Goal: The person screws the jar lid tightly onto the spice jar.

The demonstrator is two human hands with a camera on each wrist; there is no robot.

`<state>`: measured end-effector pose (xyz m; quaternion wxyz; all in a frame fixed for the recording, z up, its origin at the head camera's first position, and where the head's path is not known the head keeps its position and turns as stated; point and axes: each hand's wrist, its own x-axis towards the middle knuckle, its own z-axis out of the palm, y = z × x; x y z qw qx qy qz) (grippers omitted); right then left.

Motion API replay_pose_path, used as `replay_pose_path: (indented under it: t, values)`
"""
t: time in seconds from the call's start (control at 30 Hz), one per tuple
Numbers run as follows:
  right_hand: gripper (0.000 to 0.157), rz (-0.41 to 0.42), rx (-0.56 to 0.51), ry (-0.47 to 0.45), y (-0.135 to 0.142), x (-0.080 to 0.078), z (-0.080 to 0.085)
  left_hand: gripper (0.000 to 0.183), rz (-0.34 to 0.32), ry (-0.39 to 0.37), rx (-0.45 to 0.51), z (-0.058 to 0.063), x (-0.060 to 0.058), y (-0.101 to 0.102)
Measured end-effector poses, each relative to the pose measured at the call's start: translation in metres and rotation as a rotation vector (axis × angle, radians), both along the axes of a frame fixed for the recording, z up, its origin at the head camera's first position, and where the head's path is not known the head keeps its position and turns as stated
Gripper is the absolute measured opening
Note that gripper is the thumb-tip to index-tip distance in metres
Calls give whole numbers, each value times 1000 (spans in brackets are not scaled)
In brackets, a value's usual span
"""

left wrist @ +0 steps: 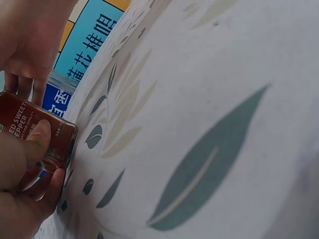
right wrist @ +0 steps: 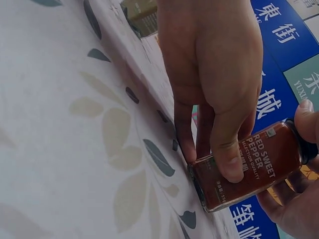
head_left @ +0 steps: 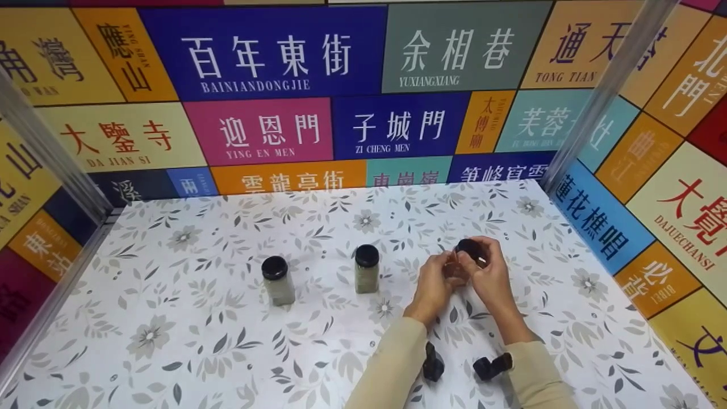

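Observation:
A glass jar of red sweet pepper (right wrist: 224,184) with a black lid (head_left: 469,247) is between my two hands at the right of the table. My left hand (head_left: 434,287) grips the jar's glass body low down, its thumb across the label in both wrist views. With thumb and fingers my right hand (head_left: 493,272) holds the black lid at the jar's top. The jar's base is at the tabletop in the wrist views; whether the lid is loose I cannot tell. In the head view, the hands hide much of the jar.
Two more black-lidded jars with greenish contents stand left of my hands: one jar (head_left: 367,272) near the middle, another jar (head_left: 279,287) farther left. A floral cloth (head_left: 227,238) covers the table. Panels with printed characters (head_left: 261,51) wall the back and sides.

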<state>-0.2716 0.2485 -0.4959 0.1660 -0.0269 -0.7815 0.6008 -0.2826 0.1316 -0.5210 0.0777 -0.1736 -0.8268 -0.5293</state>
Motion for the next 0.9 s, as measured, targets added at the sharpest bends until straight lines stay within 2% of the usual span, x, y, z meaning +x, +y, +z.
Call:
replay_pose_path:
  t: [0.13,0.37,0.5,0.67,0.9]
  values:
    - [42,0,0,-6,-1,1,1,37,19,20,-29,0,0,0]
    - [44,17,-40,-2,-4,0,-4,37,-22,-93,24,2,-1,-5]
    - [46,48,-57,-24,-5,-3,-3,38,5,-83,-45,3,-3,-9]
    - [49,46,-53,-43,-3,-3,-2,47,2,-85,-135,6,-1,-15]
    - [49,53,-2,-1,3,4,4,60,13,-154,-128,18,3,-19]
